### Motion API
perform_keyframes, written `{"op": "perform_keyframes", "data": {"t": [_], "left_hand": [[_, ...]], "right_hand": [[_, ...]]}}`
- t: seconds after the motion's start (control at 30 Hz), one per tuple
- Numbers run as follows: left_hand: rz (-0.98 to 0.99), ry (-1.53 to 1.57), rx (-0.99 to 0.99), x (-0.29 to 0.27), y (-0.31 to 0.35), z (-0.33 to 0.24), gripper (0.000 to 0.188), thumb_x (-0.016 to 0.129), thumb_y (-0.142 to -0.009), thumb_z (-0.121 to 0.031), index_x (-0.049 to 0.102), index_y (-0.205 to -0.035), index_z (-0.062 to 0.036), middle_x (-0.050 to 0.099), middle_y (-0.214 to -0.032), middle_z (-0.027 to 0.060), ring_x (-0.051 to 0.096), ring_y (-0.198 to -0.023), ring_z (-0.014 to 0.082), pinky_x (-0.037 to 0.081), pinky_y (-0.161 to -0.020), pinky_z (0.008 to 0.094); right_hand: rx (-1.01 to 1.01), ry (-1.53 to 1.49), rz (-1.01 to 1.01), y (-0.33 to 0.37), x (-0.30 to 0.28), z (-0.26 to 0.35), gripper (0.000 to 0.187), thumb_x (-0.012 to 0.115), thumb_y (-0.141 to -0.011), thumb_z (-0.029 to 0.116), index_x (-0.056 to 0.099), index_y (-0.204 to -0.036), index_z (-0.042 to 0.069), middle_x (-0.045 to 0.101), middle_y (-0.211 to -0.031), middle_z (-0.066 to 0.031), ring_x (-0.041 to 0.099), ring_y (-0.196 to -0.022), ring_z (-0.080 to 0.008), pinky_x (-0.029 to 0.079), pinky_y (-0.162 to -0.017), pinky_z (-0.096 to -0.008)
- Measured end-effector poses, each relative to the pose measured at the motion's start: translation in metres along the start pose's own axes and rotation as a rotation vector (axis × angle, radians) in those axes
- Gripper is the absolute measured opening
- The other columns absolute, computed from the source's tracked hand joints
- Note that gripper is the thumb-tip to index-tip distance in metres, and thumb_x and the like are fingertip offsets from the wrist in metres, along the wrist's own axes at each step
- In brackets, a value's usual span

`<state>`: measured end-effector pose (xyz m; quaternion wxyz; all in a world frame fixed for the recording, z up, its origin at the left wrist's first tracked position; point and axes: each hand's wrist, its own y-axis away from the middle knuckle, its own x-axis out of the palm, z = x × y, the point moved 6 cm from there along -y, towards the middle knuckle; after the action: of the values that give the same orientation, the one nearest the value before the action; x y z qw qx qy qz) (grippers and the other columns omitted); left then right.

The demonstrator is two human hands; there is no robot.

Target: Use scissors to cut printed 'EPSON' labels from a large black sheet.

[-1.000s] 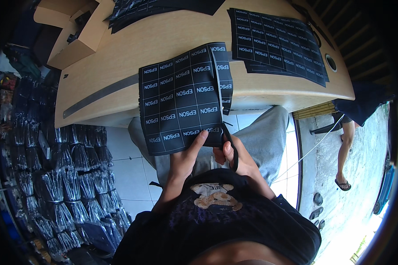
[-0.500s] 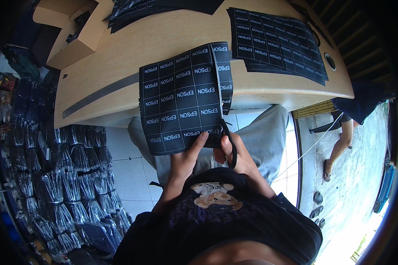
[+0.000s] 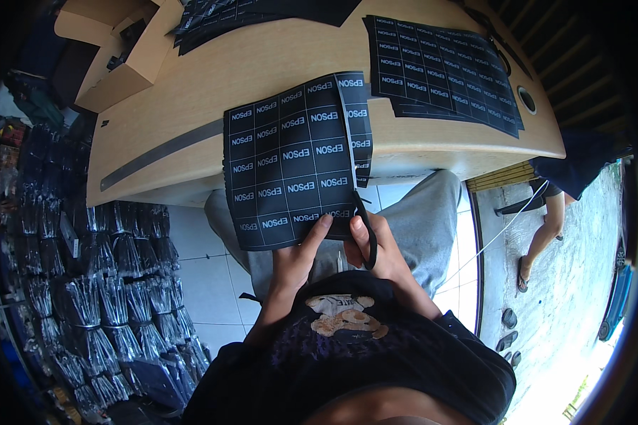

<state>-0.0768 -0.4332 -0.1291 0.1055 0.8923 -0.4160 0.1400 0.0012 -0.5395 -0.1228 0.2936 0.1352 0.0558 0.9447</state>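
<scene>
My left hand (image 3: 295, 256) pinches the lower edge of a black sheet (image 3: 287, 166) printed with a grid of white-lettered labels, holding it up over my lap. My right hand (image 3: 378, 249) grips black-handled scissors (image 3: 365, 228), whose blades sit in a vertical cut near the sheet's right side. A narrow strip of labels (image 3: 359, 127) hangs to the right of that cut, still joined at the top. The sheet's upper part reaches over the front edge of the wooden table (image 3: 191, 92).
Another black label sheet (image 3: 443, 71) lies on the table at the right, more dark sheets (image 3: 262, 10) at the far edge. An open cardboard box (image 3: 131, 60) stands at the left. Bundles of black plastic-wrapped items (image 3: 85, 283) cover the floor left. Another person's leg (image 3: 542, 234) stands right.
The sheet has shifted slightly and the scissors have worked a little along the cut on its right side. Both hands stay in the same place.
</scene>
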Motion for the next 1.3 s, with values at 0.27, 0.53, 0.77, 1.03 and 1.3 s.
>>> {"op": "perform_keyframes", "data": {"t": [0.27, 0.53, 0.77, 1.03, 1.3], "left_hand": [[-0.081, 0.011, 0.058, -0.001, 0.000, -0.004, 0.030, 0.066, -0.082, -0.003, 0.053, -0.109, 0.0007, 0.057, -0.100, 0.0053, 0.056, -0.089, 0.0116, 0.045, -0.078, 0.0236], [-0.040, 0.002, 0.047, 0.001, 0.005, -0.004, 0.032, 0.065, -0.082, -0.002, 0.051, -0.111, 0.0012, 0.057, -0.102, 0.0061, 0.056, -0.091, 0.0124, 0.045, -0.080, 0.0240], [-0.037, -0.005, 0.009, -0.005, 0.013, 0.008, 0.035, 0.064, -0.083, -0.001, 0.050, -0.115, 0.0010, 0.058, -0.104, 0.0080, 0.058, -0.091, 0.0147, 0.047, -0.079, 0.0265], [0.050, 0.034, -0.163, -0.030, 0.028, 0.025, 0.024, 0.062, -0.084, -0.002, 0.056, -0.106, 0.0026, 0.063, -0.095, 0.0086, 0.061, -0.080, 0.0138, 0.050, -0.068, 0.0268], [0.766, -0.707, -0.049, -0.014, 0.024, -0.075, 0.028, 0.074, -0.075, -0.014, 0.065, -0.100, -0.0033, 0.067, -0.091, 0.0068, 0.063, -0.082, 0.0152, 0.047, -0.069, 0.0258]], "right_hand": [[0.030, -0.056, 0.014, 0.001, 0.003, 0.002, 0.054, 0.043, -0.091, 0.053, 0.047, -0.088, -0.001, 0.041, -0.050, 0.0022, 0.039, -0.042, -0.0058, 0.031, -0.040, -0.0223], [0.014, -0.034, 0.041, -0.007, 0.000, 0.001, 0.072, 0.039, -0.084, 0.067, 0.046, -0.094, -0.004, 0.042, -0.055, -0.0003, 0.041, -0.045, -0.0073, 0.033, -0.041, -0.0234], [0.018, 0.060, -0.047, -0.010, -0.001, 0.014, 0.067, 0.039, -0.088, 0.061, 0.049, -0.095, -0.005, 0.045, -0.056, -0.0005, 0.043, -0.046, -0.0074, 0.033, -0.042, -0.0229], [0.015, 0.002, -0.007, -0.012, 0.000, 0.007, 0.056, 0.035, -0.093, 0.055, 0.046, -0.078, 0.002, 0.042, -0.053, -0.0007, 0.045, -0.044, -0.0106, 0.035, -0.042, -0.0245], [0.043, -0.066, 0.008, -0.015, -0.001, 0.008, 0.049, 0.037, -0.094, 0.051, 0.041, -0.074, 0.006, 0.038, -0.054, 0.0012, 0.039, -0.044, -0.0088, 0.033, -0.042, -0.0247]]}}
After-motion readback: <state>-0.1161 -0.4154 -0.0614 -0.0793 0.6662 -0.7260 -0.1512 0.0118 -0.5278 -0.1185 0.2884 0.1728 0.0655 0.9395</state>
